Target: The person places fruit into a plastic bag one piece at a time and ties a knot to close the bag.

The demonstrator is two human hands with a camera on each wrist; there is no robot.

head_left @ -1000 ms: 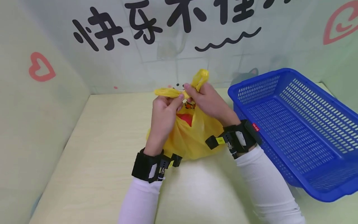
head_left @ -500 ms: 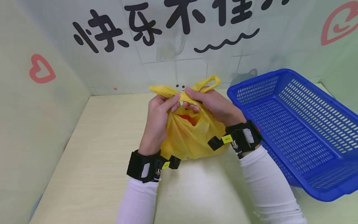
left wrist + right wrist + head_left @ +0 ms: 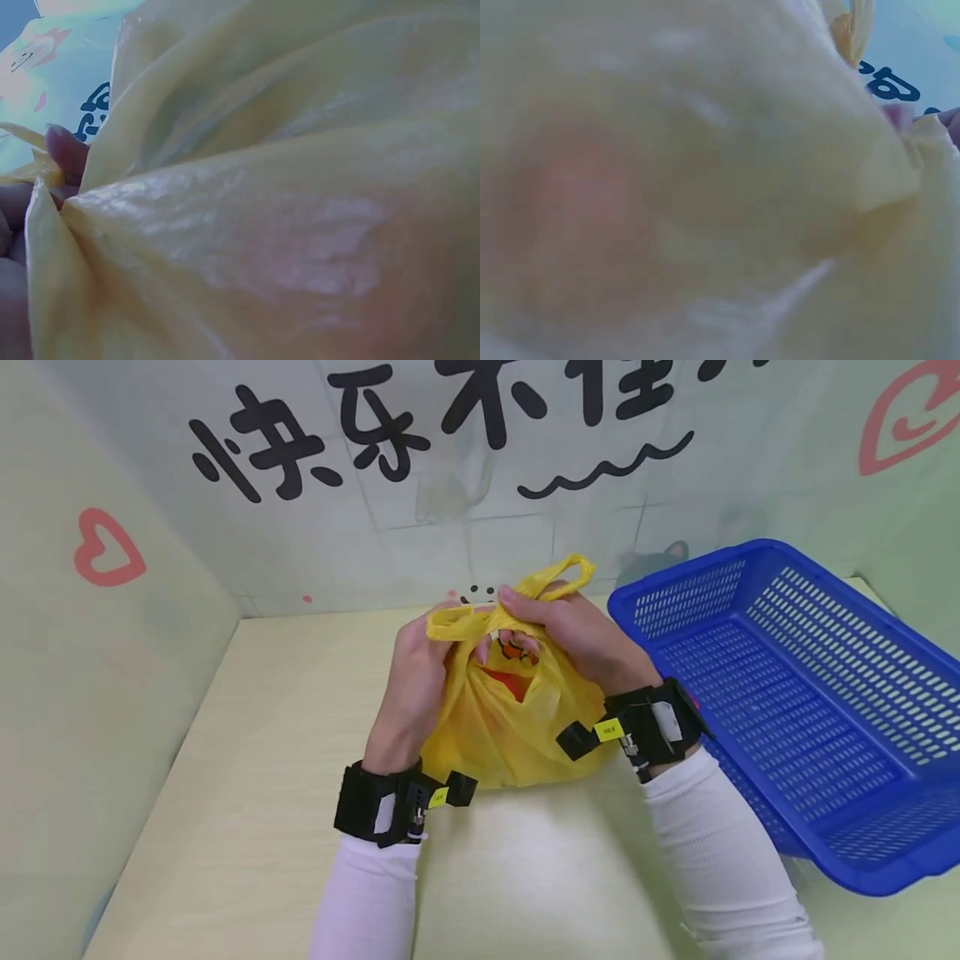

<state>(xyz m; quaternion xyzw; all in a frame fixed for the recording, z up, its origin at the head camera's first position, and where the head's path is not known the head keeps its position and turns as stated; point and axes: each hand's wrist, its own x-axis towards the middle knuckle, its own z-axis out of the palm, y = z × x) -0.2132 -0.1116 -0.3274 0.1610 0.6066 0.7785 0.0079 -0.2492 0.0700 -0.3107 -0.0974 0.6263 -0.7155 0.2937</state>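
Observation:
A yellow plastic bag [image 3: 517, 735] sits on the table, its handles crossed and twisted together at the top. Something red [image 3: 513, 685] shows through its opening; its kind is hidden. My right hand [image 3: 585, 631] pinches the crossed handles, thumb on top, and one handle loop stands up above it. My left hand [image 3: 420, 668] holds the bag's top at the left, its fingers partly hidden behind the other loop. In the left wrist view, crinkled bag plastic [image 3: 262, 217] fills most of the picture, with fingers at the left edge. Blurred plastic [image 3: 705, 180] likewise covers the right wrist view.
A blue slatted basket [image 3: 780, 710] stands to the right, close beside the right forearm. Behind the bag rises a wall [image 3: 510, 543] with black lettering and drawings. The pale wooden table [image 3: 300, 735] extends to the left and in front.
The hands first spread slightly apart. The left thumb then went from on top of the twisted handles to behind the left loop, which now droops over that hand. The right hand keeps its pinch.

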